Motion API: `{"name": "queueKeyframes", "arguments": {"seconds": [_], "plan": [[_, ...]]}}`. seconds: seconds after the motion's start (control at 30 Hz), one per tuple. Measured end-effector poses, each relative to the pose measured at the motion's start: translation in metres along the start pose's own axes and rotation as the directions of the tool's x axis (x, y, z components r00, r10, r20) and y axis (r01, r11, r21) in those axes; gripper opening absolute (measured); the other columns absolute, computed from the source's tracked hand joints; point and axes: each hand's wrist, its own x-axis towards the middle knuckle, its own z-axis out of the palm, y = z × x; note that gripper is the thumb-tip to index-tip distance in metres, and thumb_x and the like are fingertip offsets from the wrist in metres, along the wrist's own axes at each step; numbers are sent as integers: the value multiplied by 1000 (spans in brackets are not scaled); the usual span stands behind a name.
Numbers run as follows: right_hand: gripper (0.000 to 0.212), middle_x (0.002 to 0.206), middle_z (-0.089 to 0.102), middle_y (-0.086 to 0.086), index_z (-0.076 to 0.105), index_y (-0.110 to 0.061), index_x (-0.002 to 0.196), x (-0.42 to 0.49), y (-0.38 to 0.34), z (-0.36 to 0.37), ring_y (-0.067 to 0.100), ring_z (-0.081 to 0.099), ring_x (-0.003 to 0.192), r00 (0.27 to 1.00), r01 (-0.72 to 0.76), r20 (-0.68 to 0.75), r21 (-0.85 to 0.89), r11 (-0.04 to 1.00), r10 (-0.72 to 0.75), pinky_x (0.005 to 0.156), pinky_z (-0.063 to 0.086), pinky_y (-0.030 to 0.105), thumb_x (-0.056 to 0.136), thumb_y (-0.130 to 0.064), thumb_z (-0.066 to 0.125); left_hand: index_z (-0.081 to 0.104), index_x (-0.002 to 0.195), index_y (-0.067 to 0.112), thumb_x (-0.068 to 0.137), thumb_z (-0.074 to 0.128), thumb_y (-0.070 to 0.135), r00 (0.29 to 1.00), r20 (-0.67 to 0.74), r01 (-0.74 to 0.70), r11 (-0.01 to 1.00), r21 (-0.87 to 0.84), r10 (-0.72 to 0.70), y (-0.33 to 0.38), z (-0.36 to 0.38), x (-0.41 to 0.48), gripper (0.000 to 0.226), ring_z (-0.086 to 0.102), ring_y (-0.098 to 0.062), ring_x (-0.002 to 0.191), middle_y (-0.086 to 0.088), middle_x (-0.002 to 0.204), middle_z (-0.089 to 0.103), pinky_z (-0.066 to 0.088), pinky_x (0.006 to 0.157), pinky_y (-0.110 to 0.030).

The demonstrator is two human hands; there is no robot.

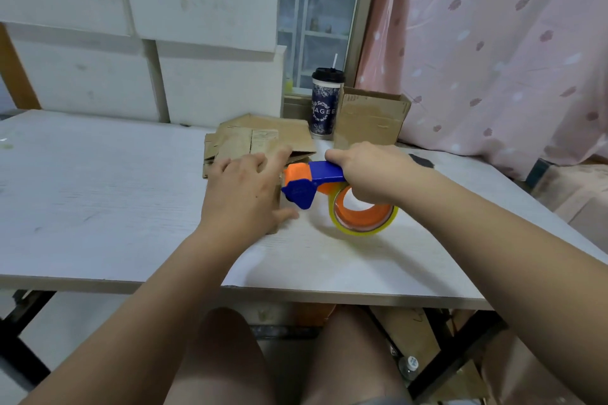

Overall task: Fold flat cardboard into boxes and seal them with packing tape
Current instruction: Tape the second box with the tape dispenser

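Observation:
My right hand (368,171) grips the blue handle of a blue and orange tape dispenser (306,182) with a yellowish tape roll (363,217) hanging just above the white table (98,194). My left hand (245,194) rests with spread fingers on a small cardboard box (278,204), which it mostly hides. The dispenser's nose sits against the box's right side. A pile of flat cardboard (260,138) lies right behind the box.
A dark lidded cup with a straw (324,102) and an open cardboard box (371,118) stand at the table's back edge near the window. Pink curtain (493,43) hangs on the right. White foam panels (131,26) line the wall behind.

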Motion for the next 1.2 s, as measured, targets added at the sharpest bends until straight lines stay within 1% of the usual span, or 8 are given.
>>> {"name": "queueKeyframes", "arguments": {"seconds": [0.17, 0.33, 0.47, 0.63, 0.8, 0.97, 1.07, 1.2], "plan": [[41, 74, 39, 0, 44, -23, 116, 11, -1, -24, 25, 48, 76, 996, 83, -5, -170, 982, -85, 47, 30, 28, 84, 3, 43, 57, 119, 32, 64, 79, 50, 996, -76, -44, 999, -30, 42, -1, 10, 0, 62, 58, -34, 108, -12, 125, 59, 32, 96, -51], [44, 72, 37, -3, 46, -23, 122, 26, -1, -35, 21, 47, 78, 990, 135, 64, -221, 966, -124, 54, 39, 29, 85, 2, 48, 65, 105, 22, 64, 83, 30, 968, -246, -66, 996, -66, 48, 3, 21, 0, 45, 65, -31, 91, -1, 100, 68, 38, 86, -53], [45, 74, 40, -2, 47, -22, 124, 28, 1, -36, 20, 46, 79, 987, 147, 90, -200, 969, -131, 55, 37, 28, 86, 2, 49, 69, 102, 22, 72, 79, 26, 947, -319, -66, 989, -131, 21, 1, 22, 1, 32, 65, -26, 87, 2, 98, 68, 37, 89, -53], [38, 87, 52, 0, 54, -20, 121, 32, -3, -21, 22, 53, 84, 975, 174, 174, -205, 963, -139, 69, 50, 34, 88, -3, 49, 75, 89, 27, 58, 85, 47, 981, -142, -142, 989, -32, 136, -1, 24, -2, 38, 60, -34, 106, -2, 112, 65, 30, 95, -60], [48, 91, 55, 2, 57, -23, 123, 37, 9, -5, 23, 51, 83, 961, 193, 217, -76, 978, -173, 65, 39, 30, 84, 2, 43, 76, 83, 29, 66, 55, 62, 993, -26, -118, 992, -49, 117, -8, 17, 0, 42, 55, -37, 112, -6, 124, 59, 28, 96, -63], [29, 79, 54, 2, 56, -25, 77, 38, 13, 24, 26, 52, 76, 913, 172, 366, 56, 983, -181, 65, 43, 34, 77, 1, 44, 72, 98, 42, 63, 61, 75, 966, 195, -172, 985, 5, 168, -3, 6, 6, 49, 23, -26, 138, 4, 149, 28, 10, 109, -56], [25, 72, 54, 0, 49, -23, 69, 31, 17, 33, 23, 50, 70, 877, 96, 434, 266, 959, -208, 62, 40, 31, 79, 0, 49, 68, 105, 44, 62, 58, 76, 941, 284, -180, 983, -44, 185, -9, 0, 10, 54, 10, -20, 141, 10, 153, 14, 5, 112, -50], [25, 69, 57, -4, 60, -14, 85, 26, 23, 38, 13, 53, 63, 845, 32, 462, 459, 888, -270, 57, 44, 23, 76, 8, 51, 64, 75, 45, 62, 63, 71, 912, 355, -154, 973, -174, 208, -14, -9, 13, 30, 11, -14, 141, 12, 154, 16, 3, 112, -45]]}}
